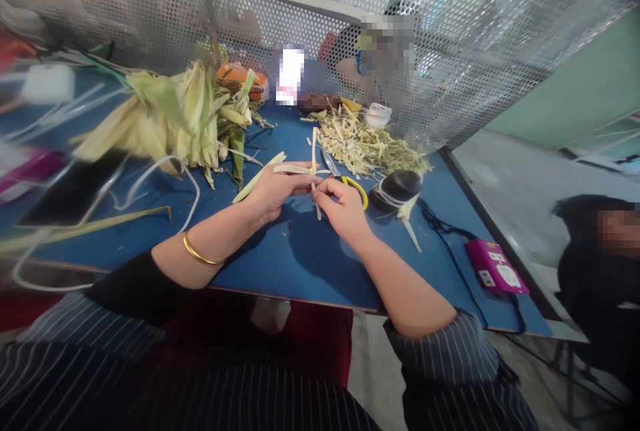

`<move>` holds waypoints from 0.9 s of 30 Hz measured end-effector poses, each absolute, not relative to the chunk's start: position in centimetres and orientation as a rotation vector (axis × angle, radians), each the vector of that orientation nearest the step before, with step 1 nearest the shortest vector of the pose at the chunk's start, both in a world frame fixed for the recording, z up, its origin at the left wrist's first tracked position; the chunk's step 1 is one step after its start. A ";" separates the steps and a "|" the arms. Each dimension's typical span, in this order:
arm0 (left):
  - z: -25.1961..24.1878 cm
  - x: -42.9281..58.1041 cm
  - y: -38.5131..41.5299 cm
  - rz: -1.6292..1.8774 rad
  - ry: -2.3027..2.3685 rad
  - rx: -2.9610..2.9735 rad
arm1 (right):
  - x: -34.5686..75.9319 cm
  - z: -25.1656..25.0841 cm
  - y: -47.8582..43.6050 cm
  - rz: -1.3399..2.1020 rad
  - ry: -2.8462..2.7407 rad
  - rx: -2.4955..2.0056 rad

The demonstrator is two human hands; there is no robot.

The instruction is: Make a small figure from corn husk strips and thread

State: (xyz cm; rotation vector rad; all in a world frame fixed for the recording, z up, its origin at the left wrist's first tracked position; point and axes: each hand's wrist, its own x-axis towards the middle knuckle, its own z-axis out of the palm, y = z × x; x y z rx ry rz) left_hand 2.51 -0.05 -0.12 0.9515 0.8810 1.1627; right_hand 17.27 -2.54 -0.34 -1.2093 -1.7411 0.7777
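My left hand and my right hand meet over the middle of the blue table, both closed on pale corn husk strips that cross each other. One strip stands up and hangs down below the fingers; another runs sideways over my left hand. Fingertips partly hide where the strips cross. Just beyond my right hand lie scissors with yellow handles. A loose husk piece rests beside my left hand. Right of the scissors sits a black object wound with pale cord.
A heap of corn husks lies at the back left, and husk scraps at the back right. A dark tablet-like slab, white cable and purple power strip are on the table. Perforated mesh stands behind; people are beyond it and at right.
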 end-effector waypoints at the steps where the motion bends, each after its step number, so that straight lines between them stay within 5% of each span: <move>1: -0.1 2.5 -0.1 1.166 0.896 0.953 | 17.3 -0.3 -2.6 0.785 -1.756 -1.208; 10: -0.1 2.3 -0.1 1.173 0.911 0.939 | 17.2 -0.5 -2.8 0.706 -1.885 -1.203; 17: 0.9 1.7 0.1 1.000 0.869 0.960 | 18.5 0.3 -2.2 0.126 -1.798 -1.210; 23: 0.9 1.6 0.1 0.926 0.872 0.956 | 18.8 -0.3 -1.3 0.516 -1.865 -1.265; 27: 1.0 2.0 -0.2 0.924 0.927 0.981 | 18.7 -0.2 -1.6 0.417 -1.889 -1.301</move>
